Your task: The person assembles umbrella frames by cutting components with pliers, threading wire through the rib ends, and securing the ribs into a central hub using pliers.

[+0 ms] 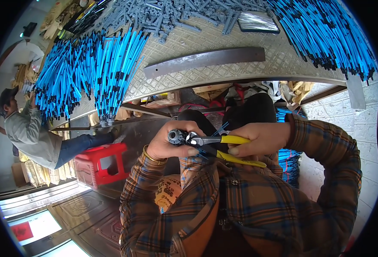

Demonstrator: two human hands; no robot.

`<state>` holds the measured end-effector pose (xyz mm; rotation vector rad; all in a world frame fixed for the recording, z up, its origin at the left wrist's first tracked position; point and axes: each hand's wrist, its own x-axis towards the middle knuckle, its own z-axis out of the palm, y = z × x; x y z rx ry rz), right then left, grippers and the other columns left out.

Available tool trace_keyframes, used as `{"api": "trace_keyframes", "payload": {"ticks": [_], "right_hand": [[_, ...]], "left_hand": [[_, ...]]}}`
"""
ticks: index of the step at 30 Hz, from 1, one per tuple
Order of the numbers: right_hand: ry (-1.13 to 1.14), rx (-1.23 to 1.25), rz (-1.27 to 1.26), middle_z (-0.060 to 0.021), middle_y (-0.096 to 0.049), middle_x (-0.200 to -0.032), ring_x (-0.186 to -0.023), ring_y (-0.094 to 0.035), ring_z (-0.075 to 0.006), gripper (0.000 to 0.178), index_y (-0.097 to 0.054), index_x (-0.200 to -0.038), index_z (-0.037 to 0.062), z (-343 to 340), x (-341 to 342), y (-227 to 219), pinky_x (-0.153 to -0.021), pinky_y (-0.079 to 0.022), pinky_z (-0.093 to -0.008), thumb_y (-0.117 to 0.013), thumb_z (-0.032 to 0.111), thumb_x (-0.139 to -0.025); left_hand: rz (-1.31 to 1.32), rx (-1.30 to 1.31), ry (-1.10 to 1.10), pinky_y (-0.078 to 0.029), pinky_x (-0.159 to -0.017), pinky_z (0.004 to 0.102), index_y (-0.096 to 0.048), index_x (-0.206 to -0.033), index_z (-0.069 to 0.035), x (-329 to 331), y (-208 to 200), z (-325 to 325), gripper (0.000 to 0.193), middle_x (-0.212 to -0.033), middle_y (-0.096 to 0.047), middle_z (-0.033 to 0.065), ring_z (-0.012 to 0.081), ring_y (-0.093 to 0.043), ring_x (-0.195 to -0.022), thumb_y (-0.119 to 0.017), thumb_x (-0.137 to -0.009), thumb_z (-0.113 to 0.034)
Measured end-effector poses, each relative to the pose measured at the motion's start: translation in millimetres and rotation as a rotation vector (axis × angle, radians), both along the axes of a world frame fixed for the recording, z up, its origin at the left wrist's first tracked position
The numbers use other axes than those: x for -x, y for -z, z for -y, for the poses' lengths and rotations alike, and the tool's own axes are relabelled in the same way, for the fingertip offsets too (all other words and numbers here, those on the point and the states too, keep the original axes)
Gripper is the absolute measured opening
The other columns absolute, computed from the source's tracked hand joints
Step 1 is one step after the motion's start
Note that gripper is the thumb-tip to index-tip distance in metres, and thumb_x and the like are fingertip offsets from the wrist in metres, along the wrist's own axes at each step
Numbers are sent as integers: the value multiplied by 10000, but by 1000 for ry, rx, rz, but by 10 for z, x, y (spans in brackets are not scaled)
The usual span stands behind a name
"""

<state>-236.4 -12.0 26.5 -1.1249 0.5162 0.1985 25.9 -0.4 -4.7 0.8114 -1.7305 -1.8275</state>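
My left hand (163, 142) is closed around a grey plastic fitting (176, 136) whose round, hollow end faces up. My right hand (261, 138) grips a pair of yellow-handled pliers (235, 139), its thumb between the two handles, which stand apart. The metal jaws meet the fitting beside my left fingers; whether they bite on it I cannot tell. Some thin blue strands show just above and below the pliers, partly covered by my hands. Both hands are over my lap, short of the table edge.
The table (206, 36) carries a flat metal bar (206, 60), a heap of grey fittings (154, 17), and blue rods with black ends at left (116, 68) and right (326, 34). A dark tray (259, 22) lies behind. At left, a person (34, 128) sits near a red stool (101, 165).
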Motion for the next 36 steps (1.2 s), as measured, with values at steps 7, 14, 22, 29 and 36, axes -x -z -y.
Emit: {"api": "trace_keyframes", "payload": {"ticks": [7, 14, 22, 29, 36], "right_hand": [[39, 239, 30, -31, -551, -796, -688, -584, -111, 348, -472, -1064, 30, -78, -61, 141, -583, -468, -245, -457, 347, -919], [11, 361, -46, -60, -551, -720, -628, -562, -149, 356, -493, -973, 13, 54, 30, -97, -567, -438, -294, -480, 362, -906], [-19, 799, -63, -164, -557, -683, -641, -568, -314, 326, -471, -879, 1, 74, 4, -241, -565, -431, -386, -518, 323, -879], [80, 1067, -217, -193, -570, -742, -688, -549, -394, 298, -471, -881, -5, -36, -1, -53, -599, -436, -430, -534, 286, -858], [321, 1304, -59, -186, -563, -842, -739, -567, -353, 356, -499, -1002, 8, 36, 401, -24, -636, -449, -411, -594, 297, -817]], "left_hand": [[-33, 63, -14, -411, -639, 233, -620, -882, 24, -16, 32, 28, 310, -760, -592, 49, 110, -545, -688, -706, -643, -153], [68, 1, -77, -405, -624, 203, -610, -889, 6, 9, -6, -11, 257, -764, -582, 17, 73, -526, -693, -695, -670, -98], [107, -1, -334, -403, -623, 234, -574, -886, 7, 196, 27, -99, 260, -789, -565, 27, 93, -504, -703, -682, -666, -82], [62, 64, -425, -425, -669, 215, -575, -920, -15, 277, 45, 9, 242, -843, -576, 10, 67, -515, -742, -675, -700, -9], [-99, 57, -492, -445, -710, 257, -544, -977, -2, 22, 169, -22, 318, -840, -577, 49, 119, -536, -737, -662, -683, -30]]}}
